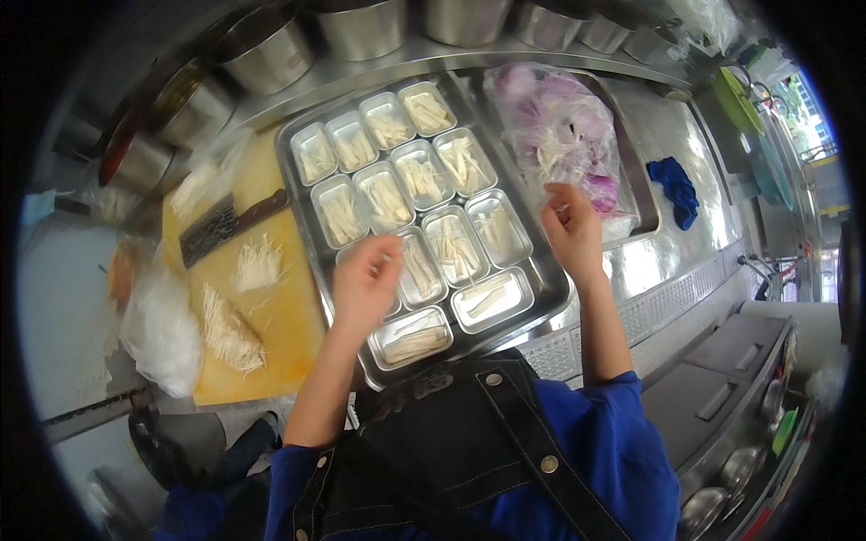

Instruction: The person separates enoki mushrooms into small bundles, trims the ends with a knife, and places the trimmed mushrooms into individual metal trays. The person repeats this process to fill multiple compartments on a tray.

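Observation:
A large metal tray (558, 297) holds several small rectangular metal dishes, each with thin pale strands resembling enoki mushrooms. My left hand (369, 280), fingers curled and blurred, hovers over the tray's lower left and partly covers a dish. Just to its right is a dish of strands (419, 267). Over the tray's right edge, my right hand (574, 230) has its thumb and fingertips close together, beside a clear plastic bag of purple onions (575, 128). White strands (555, 162) show by the bag, above those fingertips. Whether either hand pinches a strand is not clear.
On the left, a yellow cutting board (291, 338) bears a cleaver (210, 230) and bunches of white strands (230, 331). Next to it lies a plastic bag (162, 331). Metal pots (362, 30) line the back. A blue cloth (673, 193) lies at right. Someone's shoe and leg (250, 439) appear lower left.

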Demonstrator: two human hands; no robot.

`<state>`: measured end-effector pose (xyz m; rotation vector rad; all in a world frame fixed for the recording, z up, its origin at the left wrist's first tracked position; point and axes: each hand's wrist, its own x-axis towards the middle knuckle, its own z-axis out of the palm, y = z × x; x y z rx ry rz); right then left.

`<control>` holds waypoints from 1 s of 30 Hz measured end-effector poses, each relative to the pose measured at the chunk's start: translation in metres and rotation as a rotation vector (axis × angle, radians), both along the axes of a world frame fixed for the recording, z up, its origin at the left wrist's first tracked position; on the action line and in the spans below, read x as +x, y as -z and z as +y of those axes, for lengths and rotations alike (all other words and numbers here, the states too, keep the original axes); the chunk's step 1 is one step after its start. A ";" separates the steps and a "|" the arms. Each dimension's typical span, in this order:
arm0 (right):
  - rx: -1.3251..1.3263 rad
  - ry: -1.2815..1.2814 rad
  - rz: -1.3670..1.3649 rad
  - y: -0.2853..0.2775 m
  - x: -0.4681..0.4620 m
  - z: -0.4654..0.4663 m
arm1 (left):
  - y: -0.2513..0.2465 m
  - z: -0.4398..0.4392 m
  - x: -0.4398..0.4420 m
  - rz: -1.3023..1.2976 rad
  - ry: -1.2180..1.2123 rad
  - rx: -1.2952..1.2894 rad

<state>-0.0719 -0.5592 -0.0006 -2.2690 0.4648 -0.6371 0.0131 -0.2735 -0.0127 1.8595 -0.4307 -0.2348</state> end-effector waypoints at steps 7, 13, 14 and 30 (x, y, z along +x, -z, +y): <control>-0.228 -0.172 0.496 0.022 0.019 0.033 | -0.006 0.061 0.029 -0.037 -0.362 -0.026; -0.295 -0.200 0.559 0.006 0.033 0.022 | -0.009 0.068 0.013 -0.010 -0.359 0.125; -0.341 -0.208 0.601 0.005 0.034 0.019 | -0.009 0.064 0.012 0.020 -0.352 0.095; -0.496 -0.224 0.831 0.019 0.037 0.021 | 0.008 -0.073 -0.046 -0.483 0.559 0.307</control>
